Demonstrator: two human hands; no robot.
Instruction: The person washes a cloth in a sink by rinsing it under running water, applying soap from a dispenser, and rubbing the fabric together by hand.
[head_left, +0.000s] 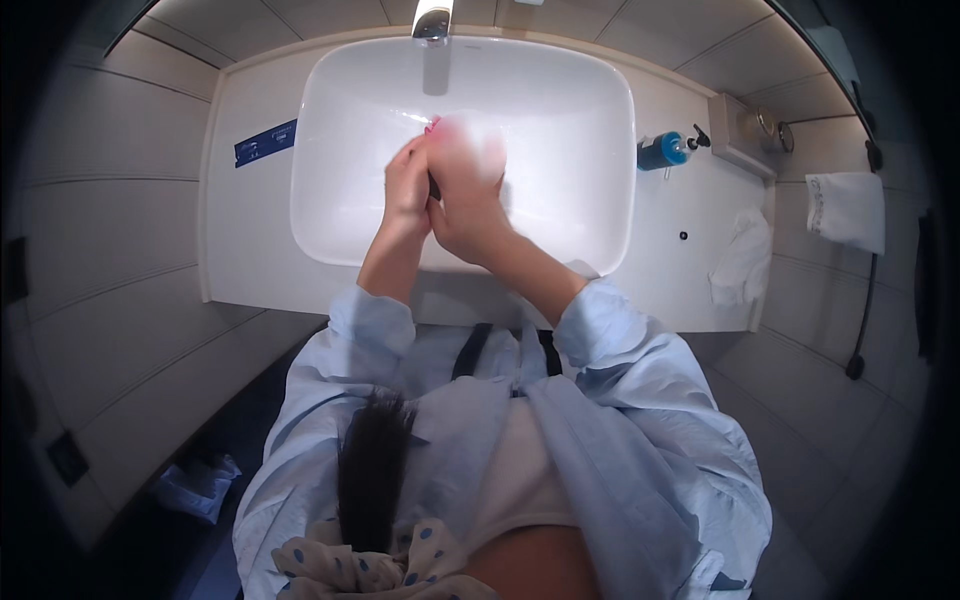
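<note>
Over the white ceramic basin (352, 217), my left hand (407, 178) and my right hand (466, 184) are close together, touching near the heels of the palms. A small bright pink thing (433, 125) shows at the fingertips. What it is, and which hand has it, I cannot tell. The fingers of my right hand are smeared into a pale pink and white blur. Something dark shows in the narrow gap between the hands. A chrome faucet (433, 22) juts over the basin's far edge, with no water stream visible.
Right of the basin stand a pump bottle (664, 150) of blue liquid and a grey box (739, 135). A small black ring (683, 235) and crumpled white cloth (741, 259) lie nearer. A blue printed packet (265, 142) lies left. A white towel (846, 212) hangs on the right wall.
</note>
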